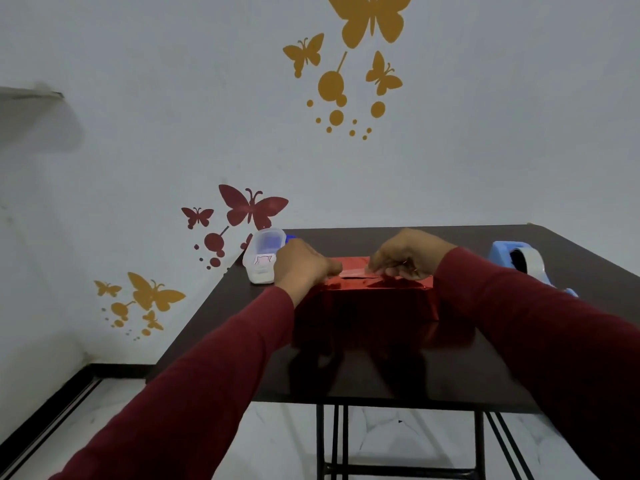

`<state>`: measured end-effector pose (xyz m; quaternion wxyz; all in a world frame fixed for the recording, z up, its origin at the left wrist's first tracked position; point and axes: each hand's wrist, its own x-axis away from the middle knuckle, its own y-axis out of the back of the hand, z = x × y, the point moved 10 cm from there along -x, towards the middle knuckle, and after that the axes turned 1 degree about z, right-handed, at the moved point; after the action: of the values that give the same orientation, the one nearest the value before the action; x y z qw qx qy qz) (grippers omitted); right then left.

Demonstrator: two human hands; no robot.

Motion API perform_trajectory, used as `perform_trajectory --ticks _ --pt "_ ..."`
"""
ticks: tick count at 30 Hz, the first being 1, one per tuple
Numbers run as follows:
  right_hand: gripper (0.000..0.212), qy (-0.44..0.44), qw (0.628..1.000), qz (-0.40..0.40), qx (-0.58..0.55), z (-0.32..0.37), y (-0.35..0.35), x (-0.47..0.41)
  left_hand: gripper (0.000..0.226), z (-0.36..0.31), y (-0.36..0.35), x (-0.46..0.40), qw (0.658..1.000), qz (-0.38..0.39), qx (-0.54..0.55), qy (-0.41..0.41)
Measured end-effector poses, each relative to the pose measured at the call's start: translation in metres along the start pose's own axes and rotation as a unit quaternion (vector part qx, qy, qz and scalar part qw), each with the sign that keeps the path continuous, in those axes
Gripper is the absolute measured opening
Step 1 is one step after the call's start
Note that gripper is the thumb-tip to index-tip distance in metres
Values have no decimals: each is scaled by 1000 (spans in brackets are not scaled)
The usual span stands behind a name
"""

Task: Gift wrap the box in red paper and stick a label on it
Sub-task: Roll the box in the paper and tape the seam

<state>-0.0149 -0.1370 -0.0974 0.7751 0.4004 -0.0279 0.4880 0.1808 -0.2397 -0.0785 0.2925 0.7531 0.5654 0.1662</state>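
Head view: we stretch a strip of tape (pixel 353 270) along the top seam of the red-wrapped box (pixel 377 299).

The box sits mid-bench (pixel 381 375), its long axis left to right like the tape. Our left hand (pixel 301 263) pinches one end, our right hand (pixel 408 254) the other, fingers curled, both right above the seam.

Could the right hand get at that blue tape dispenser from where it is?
Probably yes. The tape dispenser stands on the table just right of the right hand, with nothing between them, though that hand is busy on the red-wrapped box.
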Motion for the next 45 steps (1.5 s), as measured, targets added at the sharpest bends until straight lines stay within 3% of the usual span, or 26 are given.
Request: perform_trajectory --ticks 11,14,17,20,23,25,28,31,33,38,41,45 --pt "18 14 997 -61 41 6 -2 -12 26 -1 -6 -6 997 -21 -62 -42" --pt "31 19 992 -113 54 5 9 -12 26 0 -5 -6 996 -22 -68 -45" --pt "44 30 983 -155 97 6 21 -9 18 3 -3 -9 997 -11 -63 -48" --pt "33 43 980 -155 118 5 17 -10 5 4 -2 -10 995 -7 -80 -51" --pt "21 86 969 -209 102 5 20 -10 19 1 -1 -6 992 -32 -102 -71" --pt "15 110 964 -228 79 7 18 -4 16 -4 -2 -4 991 -42 -98 -81" --pt "42 102 965 -215 109 7 8 -2 30 -17 -9 1 983 -59 -146 -99" --pt "43 85 961 -226 131 3 7 2 58 -13 -18 2 978 -53 -180 -94" --pt "37 81 962 -227 128 -1 8 2 57 -1 -16 -4 984 -47 -157 -66" --pt "29 104 942 -272 166 2 6 12 28 11 -7 -5 987 -57 -135 -59" --pt "25 123 928 -301 183 7 5 19 35 -8 -4 2 983 -97 -118 -103" --pt "26 125 935 -296 152 -1 5 17 68 -17 -23 1 975 -75 -187 -94"
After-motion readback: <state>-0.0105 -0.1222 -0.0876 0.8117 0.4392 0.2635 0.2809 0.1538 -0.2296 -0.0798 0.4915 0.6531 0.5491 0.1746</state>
